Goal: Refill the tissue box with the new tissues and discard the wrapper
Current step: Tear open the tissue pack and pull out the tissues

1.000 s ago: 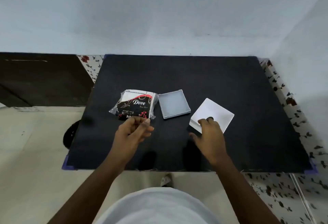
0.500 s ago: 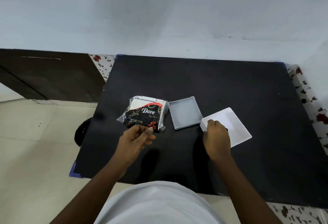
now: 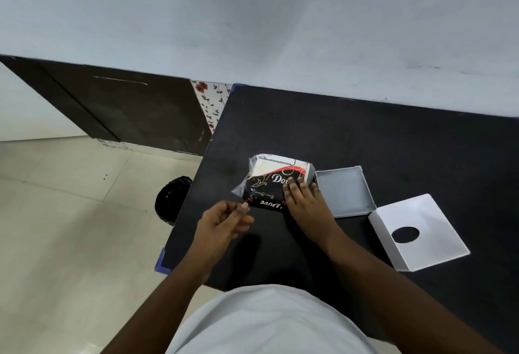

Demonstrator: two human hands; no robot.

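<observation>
The tissue box base (image 3: 344,192) lay empty, its lid (image 3: 418,231) off. The right hand (image 3: 304,202) pressed flat, ungrasping, on the sealed tissue pack (image 3: 273,181); the left hand (image 3: 222,223) curled empty. Unwrapping, refilling and discarding remained.

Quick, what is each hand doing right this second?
Left hand: loosely curled just in front of the tissue pack, holding nothing that can be seen.
Right hand: open, fingers flat on the pack's right end, pressing rather than gripping.

tissue pack (image 3: 273,182) left of box tray (image 3: 344,192), lid (image 3: 418,231) right, bin (image 3: 171,199) beside table (image 3: 393,134)
</observation>
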